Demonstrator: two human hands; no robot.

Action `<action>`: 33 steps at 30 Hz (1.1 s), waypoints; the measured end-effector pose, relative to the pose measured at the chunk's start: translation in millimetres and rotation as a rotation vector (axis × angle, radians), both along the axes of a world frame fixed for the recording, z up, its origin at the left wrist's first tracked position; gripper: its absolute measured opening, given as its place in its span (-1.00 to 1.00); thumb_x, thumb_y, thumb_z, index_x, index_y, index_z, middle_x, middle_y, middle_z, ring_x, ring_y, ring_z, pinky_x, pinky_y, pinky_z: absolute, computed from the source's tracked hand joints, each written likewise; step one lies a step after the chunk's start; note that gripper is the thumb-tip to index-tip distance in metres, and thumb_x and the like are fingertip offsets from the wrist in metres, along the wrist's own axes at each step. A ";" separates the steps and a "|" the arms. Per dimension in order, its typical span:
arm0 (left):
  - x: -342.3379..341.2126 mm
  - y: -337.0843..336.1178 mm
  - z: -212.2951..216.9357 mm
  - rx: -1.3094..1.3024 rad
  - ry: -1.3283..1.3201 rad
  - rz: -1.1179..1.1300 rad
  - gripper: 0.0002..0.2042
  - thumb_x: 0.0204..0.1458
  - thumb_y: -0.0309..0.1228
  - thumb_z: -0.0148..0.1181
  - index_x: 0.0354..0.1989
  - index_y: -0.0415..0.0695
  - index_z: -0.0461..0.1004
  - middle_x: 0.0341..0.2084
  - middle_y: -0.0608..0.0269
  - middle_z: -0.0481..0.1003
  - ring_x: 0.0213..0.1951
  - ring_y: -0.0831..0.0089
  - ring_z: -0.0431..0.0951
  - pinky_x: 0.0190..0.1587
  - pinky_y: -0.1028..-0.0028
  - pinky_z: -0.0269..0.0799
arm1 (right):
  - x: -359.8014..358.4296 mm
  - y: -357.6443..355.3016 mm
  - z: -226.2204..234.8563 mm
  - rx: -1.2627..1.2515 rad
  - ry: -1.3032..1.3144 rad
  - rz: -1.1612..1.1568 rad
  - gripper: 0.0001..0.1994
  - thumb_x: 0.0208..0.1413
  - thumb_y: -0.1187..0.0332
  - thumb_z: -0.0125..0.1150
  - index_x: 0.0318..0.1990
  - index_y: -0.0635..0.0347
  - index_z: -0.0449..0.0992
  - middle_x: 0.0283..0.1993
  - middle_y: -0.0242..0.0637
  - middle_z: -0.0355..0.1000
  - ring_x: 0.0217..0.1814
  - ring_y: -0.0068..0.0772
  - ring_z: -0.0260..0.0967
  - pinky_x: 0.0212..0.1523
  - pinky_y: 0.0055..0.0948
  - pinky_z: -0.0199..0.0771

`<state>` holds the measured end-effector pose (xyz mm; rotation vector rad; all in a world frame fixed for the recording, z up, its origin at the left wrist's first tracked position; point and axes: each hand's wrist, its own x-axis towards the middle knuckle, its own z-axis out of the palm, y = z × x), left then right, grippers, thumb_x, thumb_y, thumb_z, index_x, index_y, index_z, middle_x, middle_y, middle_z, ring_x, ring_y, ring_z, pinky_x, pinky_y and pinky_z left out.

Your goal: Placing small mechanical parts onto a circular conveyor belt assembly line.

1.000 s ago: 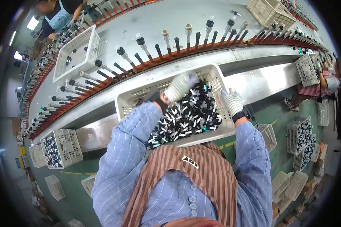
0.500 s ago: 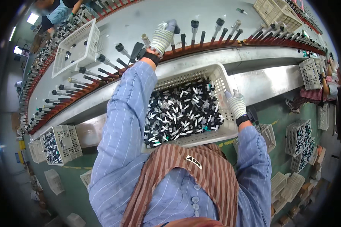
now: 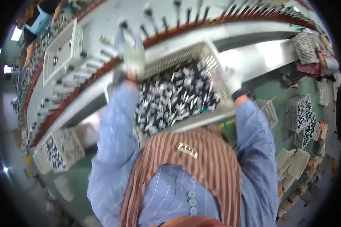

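White plastic forms the basket (image 3: 174, 58), its walls pierced with small slots. It sits just in front of the striped apron (image 3: 212, 151) and holds the parts (image 3: 176, 100): stubby black pieces with slim white ends and a touch of green, lying every which way.

Half a second ago the left hand (image 3: 133, 56) reached over the pegs (image 3: 165, 23) at about eleven o'clock from the basket's middle; now it has swung leftward and nearer, to between ten and eleven, in front of the rail (image 3: 178, 31) and by the basket's far left corner. The right hand (image 3: 233, 77) has stayed at the basket's rim, just past two. That suggests the left does the travelling while the right steadies the basket.

Both gloves (image 3: 135, 60) are pale; blur hides their weave. The left fingers seem parted, but I cannot tell whether they pinch anything. Nor can I tell whether the right grips or merely rests.

Slim and mostly dark, the pegs stand in a curved row along the red-brown rail. The bench (image 3: 106, 22) is smooth grey, and a shallow white crate (image 3: 78, 41) lies on it towards ten.
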<state>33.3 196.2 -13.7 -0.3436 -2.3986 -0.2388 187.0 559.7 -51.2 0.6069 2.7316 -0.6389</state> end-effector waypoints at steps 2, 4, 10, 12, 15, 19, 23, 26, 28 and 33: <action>79.1 17.4 14.4 0.478 -0.084 -0.327 -0.66 0.12 -0.41 0.07 0.03 -0.35 0.41 -0.05 -0.27 0.40 0.05 -0.13 0.37 0.20 0.13 0.23 | 16.6 -15.7 7.6 0.042 0.062 0.098 -0.42 0.16 -0.14 -0.03 -0.06 0.23 0.58 -0.22 0.16 0.55 -0.13 0.14 0.53 -0.06 -0.02 0.49; 134.4 15.1 -50.1 0.186 -0.559 -0.669 -0.72 0.10 -0.34 0.13 -0.07 -0.22 0.52 -0.16 -0.10 0.55 -0.07 0.00 0.53 0.03 0.14 0.43 | 24.4 -30.0 17.4 -0.035 0.080 -0.010 -0.49 0.14 -0.07 0.07 -0.05 0.22 0.58 -0.15 0.13 0.55 -0.07 0.12 0.52 -0.04 -0.06 0.48; 224.7 53.9 -100.0 -0.291 -1.192 -0.645 -0.60 0.09 -0.05 0.12 -0.31 -0.20 0.61 -0.36 -0.10 0.59 -0.24 0.00 0.61 -0.10 0.11 0.47 | 41.8 -59.6 88.2 -0.080 0.121 -0.049 -0.38 0.11 0.01 0.15 0.16 0.39 0.43 0.04 0.22 0.46 0.15 0.09 0.43 0.20 -0.21 0.36; 224.9 61.2 -99.7 -0.374 -1.250 -0.620 -0.59 0.06 -0.05 0.12 -0.36 -0.20 0.62 -0.36 -0.08 0.60 -0.23 0.02 0.61 -0.09 0.12 0.47 | 42.9 -60.8 88.1 -0.080 0.131 -0.052 -0.37 0.11 0.00 0.15 0.16 0.39 0.43 0.04 0.22 0.46 0.15 0.09 0.43 0.20 -0.21 0.36; 220.9 58.2 -97.9 -0.513 -1.207 -0.702 -0.68 0.04 -0.11 0.13 -0.30 -0.12 0.63 -0.36 -0.04 0.60 -0.28 0.03 0.62 -0.20 0.15 0.54 | 38.6 -53.9 71.0 -0.056 0.176 -0.013 -0.37 0.12 -0.04 0.12 0.13 0.39 0.45 0.03 0.22 0.47 0.13 0.12 0.43 0.19 -0.18 0.37; 216.0 30.3 -108.0 -0.011 -1.213 -0.884 -0.68 0.12 -0.15 0.11 -0.16 -0.15 0.54 -0.27 -0.08 0.58 -0.20 -0.04 0.58 -0.17 0.14 0.50 | 36.5 -51.7 70.5 -0.051 0.199 -0.003 -0.41 0.12 -0.02 0.13 0.05 0.42 0.48 -0.04 0.29 0.47 0.08 0.21 0.43 0.14 -0.10 0.41; 198.0 8.1 -61.5 0.185 -1.293 -0.812 -0.69 0.20 -0.18 0.03 -0.03 -0.12 0.43 -0.22 -0.10 0.56 -0.15 -0.06 0.57 -0.08 0.12 0.46 | 36.0 -48.5 63.6 -0.022 0.211 -0.016 -0.38 0.11 -0.01 0.14 0.12 0.43 0.44 -0.04 0.28 0.48 0.08 0.17 0.44 0.16 -0.14 0.40; 175.6 -4.2 -8.9 -0.305 -1.135 -0.855 -0.70 0.09 -0.16 0.08 -0.13 -0.04 0.57 -0.31 0.01 0.60 -0.20 0.04 0.60 -0.13 0.15 0.50 | 37.9 -51.3 69.6 0.003 0.220 0.008 -0.37 0.10 -0.02 0.12 0.10 0.43 0.46 -0.05 0.28 0.48 0.07 0.16 0.45 0.15 -0.14 0.41; 160.3 4.3 6.0 -0.454 -1.187 -0.644 -0.75 0.05 -0.15 0.12 -0.29 -0.02 0.61 -0.40 0.11 0.60 -0.30 0.11 0.62 -0.22 0.19 0.52 | 36.9 -56.4 77.5 -0.023 0.164 -0.010 -0.36 0.09 -0.04 0.11 0.08 0.42 0.47 -0.07 0.28 0.48 0.05 0.16 0.46 0.12 -0.13 0.42; 84.7 21.3 31.8 0.878 -0.998 -0.980 -0.70 0.14 -0.13 0.17 -0.35 -0.15 0.57 -0.50 0.13 0.57 -0.39 0.36 0.59 -0.25 0.35 0.50 | 35.7 -55.2 70.9 -0.025 0.151 -0.010 -0.35 0.08 -0.05 0.13 0.09 0.42 0.47 -0.07 0.28 0.48 0.05 0.17 0.46 0.11 -0.15 0.43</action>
